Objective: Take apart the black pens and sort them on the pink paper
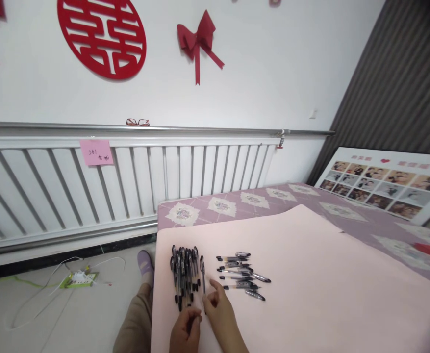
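Observation:
My right hand [219,308] is closed on the lower end of a gel pen [202,269] with a black cap, which points away from me. Just left of that pen lies a pile of similar capped pens [183,272], side by side and overlapping. My left hand [186,329] is at the near end of the pile, its fingers curled and pressed together; whether anything is in them is hidden. To the right is a looser group of pens [237,284] lying crosswise, some uncapped. A separate black cap [255,295] lies at the near side of that group.
Pink paper [310,294] covers much of the purple patterned tablecloth [233,206]. A photo board [384,184] leans at the right. A white radiator [200,169] runs behind, with glasses [137,122] on its pipe. A power strip [78,280] with cables lies on the floor.

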`<move>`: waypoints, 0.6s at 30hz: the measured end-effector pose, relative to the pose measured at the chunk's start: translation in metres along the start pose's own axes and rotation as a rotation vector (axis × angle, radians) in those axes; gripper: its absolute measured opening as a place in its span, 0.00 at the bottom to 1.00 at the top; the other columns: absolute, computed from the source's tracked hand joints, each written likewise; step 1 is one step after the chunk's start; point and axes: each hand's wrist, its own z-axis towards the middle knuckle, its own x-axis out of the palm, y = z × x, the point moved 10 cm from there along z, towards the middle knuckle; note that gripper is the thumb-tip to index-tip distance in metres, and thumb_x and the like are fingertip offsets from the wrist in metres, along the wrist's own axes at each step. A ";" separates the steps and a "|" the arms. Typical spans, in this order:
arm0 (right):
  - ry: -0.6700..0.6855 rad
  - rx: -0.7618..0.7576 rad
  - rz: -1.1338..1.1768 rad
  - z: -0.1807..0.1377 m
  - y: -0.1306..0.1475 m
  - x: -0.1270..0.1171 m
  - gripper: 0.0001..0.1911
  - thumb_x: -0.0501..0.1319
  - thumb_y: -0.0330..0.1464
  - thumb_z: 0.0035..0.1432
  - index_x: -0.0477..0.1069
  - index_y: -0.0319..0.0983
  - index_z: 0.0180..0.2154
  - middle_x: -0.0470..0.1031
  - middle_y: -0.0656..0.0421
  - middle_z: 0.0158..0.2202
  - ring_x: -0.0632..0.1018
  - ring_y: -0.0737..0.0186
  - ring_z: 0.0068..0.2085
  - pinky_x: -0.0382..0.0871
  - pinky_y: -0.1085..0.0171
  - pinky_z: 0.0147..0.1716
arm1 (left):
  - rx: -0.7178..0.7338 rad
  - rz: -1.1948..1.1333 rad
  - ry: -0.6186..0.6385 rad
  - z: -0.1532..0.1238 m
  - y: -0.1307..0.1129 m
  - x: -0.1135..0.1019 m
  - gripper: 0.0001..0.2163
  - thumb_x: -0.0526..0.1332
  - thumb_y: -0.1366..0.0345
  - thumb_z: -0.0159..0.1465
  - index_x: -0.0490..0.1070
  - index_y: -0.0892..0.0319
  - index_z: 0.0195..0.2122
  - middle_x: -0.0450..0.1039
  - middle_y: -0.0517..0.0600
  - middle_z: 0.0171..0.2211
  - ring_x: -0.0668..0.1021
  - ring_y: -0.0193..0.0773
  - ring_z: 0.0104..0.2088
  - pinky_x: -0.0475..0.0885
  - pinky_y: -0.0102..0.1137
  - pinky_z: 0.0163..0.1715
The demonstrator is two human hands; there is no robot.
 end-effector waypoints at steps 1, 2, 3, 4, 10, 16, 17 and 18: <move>-0.012 0.007 0.076 -0.007 -0.005 -0.005 0.24 0.53 0.34 0.50 0.58 0.32 0.49 0.64 0.65 0.20 0.71 0.63 0.25 0.66 0.66 0.30 | 0.009 0.011 0.044 0.000 -0.002 0.004 0.11 0.58 0.57 0.53 0.71 0.60 0.31 0.73 0.50 0.26 0.74 0.40 0.29 0.68 0.31 0.33; -0.019 0.012 0.141 -0.015 -0.010 -0.009 0.24 0.54 0.35 0.49 0.58 0.32 0.49 0.64 0.66 0.19 0.71 0.63 0.25 0.66 0.66 0.31 | 0.017 0.027 0.082 0.000 -0.004 0.007 0.11 0.58 0.58 0.53 0.71 0.60 0.32 0.74 0.51 0.28 0.75 0.41 0.31 0.68 0.32 0.35; -0.029 0.014 0.189 -0.023 -0.016 -0.012 0.25 0.55 0.37 0.49 0.59 0.33 0.48 0.63 0.66 0.19 0.70 0.63 0.24 0.66 0.65 0.31 | 0.022 0.049 0.109 0.000 -0.006 0.009 0.11 0.57 0.58 0.54 0.71 0.60 0.32 0.74 0.52 0.30 0.75 0.41 0.33 0.68 0.32 0.37; -0.043 0.012 0.228 -0.030 -0.022 -0.014 0.24 0.55 0.38 0.48 0.59 0.33 0.47 0.63 0.67 0.19 0.70 0.63 0.24 0.65 0.65 0.30 | 0.020 0.075 0.126 0.000 -0.008 0.011 0.11 0.57 0.59 0.54 0.71 0.60 0.33 0.75 0.52 0.31 0.75 0.42 0.35 0.68 0.32 0.39; -0.186 -0.057 0.334 -0.065 -0.042 -0.019 0.20 0.57 0.42 0.46 0.61 0.39 0.40 0.60 0.68 0.17 0.65 0.66 0.19 0.60 0.67 0.21 | -0.049 0.093 0.256 -0.009 -0.029 0.036 0.12 0.55 0.63 0.55 0.69 0.61 0.39 0.75 0.52 0.34 0.75 0.40 0.36 0.67 0.32 0.40; -0.085 -0.042 0.278 -0.073 -0.030 -0.019 0.13 0.57 0.42 0.46 0.66 0.41 0.31 0.61 0.66 0.17 0.65 0.66 0.20 0.60 0.68 0.21 | -0.189 -0.056 0.286 -0.015 -0.030 0.057 0.08 0.55 0.64 0.54 0.70 0.61 0.32 0.70 0.45 0.23 0.71 0.34 0.26 0.67 0.29 0.29; -0.067 -0.032 0.282 -0.072 -0.027 -0.024 0.13 0.57 0.43 0.47 0.67 0.40 0.29 0.62 0.66 0.18 0.66 0.66 0.20 0.61 0.68 0.22 | -0.212 -0.053 0.284 -0.016 -0.025 0.058 0.08 0.55 0.65 0.53 0.70 0.61 0.32 0.69 0.44 0.21 0.70 0.33 0.24 0.66 0.28 0.27; -0.060 -0.020 0.291 -0.071 -0.023 -0.031 0.13 0.56 0.44 0.48 0.67 0.40 0.27 0.64 0.64 0.18 0.67 0.65 0.22 0.62 0.67 0.23 | -0.227 -0.044 0.291 -0.017 -0.021 0.059 0.08 0.55 0.65 0.53 0.70 0.61 0.32 0.68 0.43 0.20 0.69 0.33 0.22 0.64 0.28 0.25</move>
